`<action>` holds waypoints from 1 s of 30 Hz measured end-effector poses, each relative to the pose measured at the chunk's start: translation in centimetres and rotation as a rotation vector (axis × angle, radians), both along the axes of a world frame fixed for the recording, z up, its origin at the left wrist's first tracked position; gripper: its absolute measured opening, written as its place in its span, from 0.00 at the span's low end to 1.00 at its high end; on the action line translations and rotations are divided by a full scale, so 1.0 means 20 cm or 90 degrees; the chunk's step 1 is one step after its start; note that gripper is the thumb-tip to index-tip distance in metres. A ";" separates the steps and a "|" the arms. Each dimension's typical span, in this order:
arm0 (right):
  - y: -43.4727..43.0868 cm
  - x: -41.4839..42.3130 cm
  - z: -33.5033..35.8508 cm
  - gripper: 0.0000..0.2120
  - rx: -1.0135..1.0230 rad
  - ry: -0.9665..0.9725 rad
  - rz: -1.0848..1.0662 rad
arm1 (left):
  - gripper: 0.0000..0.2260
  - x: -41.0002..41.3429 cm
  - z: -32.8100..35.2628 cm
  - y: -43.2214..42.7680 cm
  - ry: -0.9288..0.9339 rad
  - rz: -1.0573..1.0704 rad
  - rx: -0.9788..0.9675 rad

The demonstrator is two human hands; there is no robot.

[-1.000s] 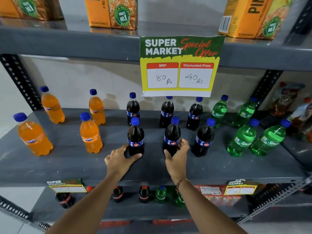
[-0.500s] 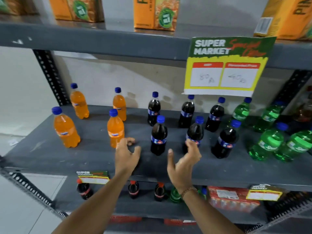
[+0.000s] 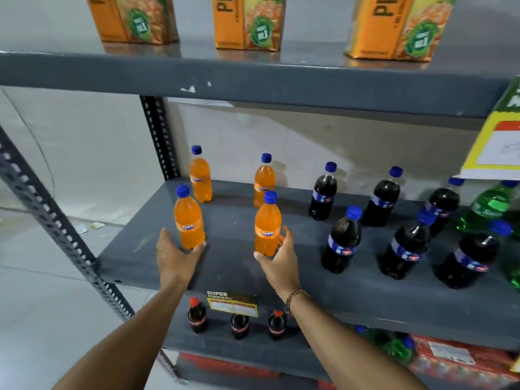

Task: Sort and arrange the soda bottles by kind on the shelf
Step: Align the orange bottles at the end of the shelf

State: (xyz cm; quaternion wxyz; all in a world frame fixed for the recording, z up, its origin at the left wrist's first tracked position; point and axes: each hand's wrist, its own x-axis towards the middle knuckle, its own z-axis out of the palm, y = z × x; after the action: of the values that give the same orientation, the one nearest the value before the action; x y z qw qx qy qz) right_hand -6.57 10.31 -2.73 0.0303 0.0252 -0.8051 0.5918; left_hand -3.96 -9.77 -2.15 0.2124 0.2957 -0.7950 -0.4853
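Orange soda bottles with blue caps stand at the left of the grey middle shelf (image 3: pixel 233 271), two at the back (image 3: pixel 200 178) (image 3: pixel 264 182) and two in front. My left hand (image 3: pixel 177 258) is cupped, fingers apart, around the base of the front-left orange bottle (image 3: pixel 188 220). My right hand (image 3: pixel 280 261) is cupped the same way around the front-right orange bottle (image 3: pixel 267 229). Neither bottle is lifted. Dark cola bottles (image 3: pixel 342 240) stand in two rows to the right. Green soda bottles (image 3: pixel 491 208) are at the right edge, cut off by the frame.
Orange juice cartons (image 3: pixel 247 21) stand on the top shelf. A yellow price sign (image 3: pixel 498 153) hangs at the right. Red-capped cola bottles (image 3: pixel 197 318) and green bottles stand on the lower shelf. A perforated steel post (image 3: pixel 56 220) bounds the shelf's left front corner.
Both hands left the front cola bottles and moved left to the two front orange bottles. The view swung left with them.
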 end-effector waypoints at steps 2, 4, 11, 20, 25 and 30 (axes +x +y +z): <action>-0.02 -0.01 -0.02 0.36 -0.005 0.009 -0.035 | 0.38 -0.01 0.00 -0.03 -0.009 -0.045 -0.007; -0.02 -0.01 -0.02 0.33 -0.010 0.012 -0.048 | 0.32 -0.02 0.00 -0.05 -0.005 -0.066 -0.024; -0.03 0.00 -0.03 0.30 -0.015 0.011 -0.046 | 0.25 -0.01 -0.02 -0.06 -0.010 -0.068 -0.032; 0.01 0.03 -0.03 0.39 0.018 0.017 -0.060 | 0.31 0.04 -0.02 0.02 0.037 0.028 -0.005; 0.11 0.13 -0.04 0.19 -0.008 0.069 -0.105 | 0.09 0.15 0.03 0.30 0.171 0.016 -0.053; 0.46 0.25 -0.06 0.11 0.042 0.150 -0.140 | 0.13 0.20 0.02 0.76 0.190 -0.212 -0.139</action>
State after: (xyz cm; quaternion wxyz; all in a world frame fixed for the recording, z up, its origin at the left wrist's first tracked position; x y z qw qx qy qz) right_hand -1.55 19.45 -3.84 0.1885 0.0069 -0.8128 0.5511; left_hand 0.01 5.38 -1.71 0.2757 0.0610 -0.8403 -0.4628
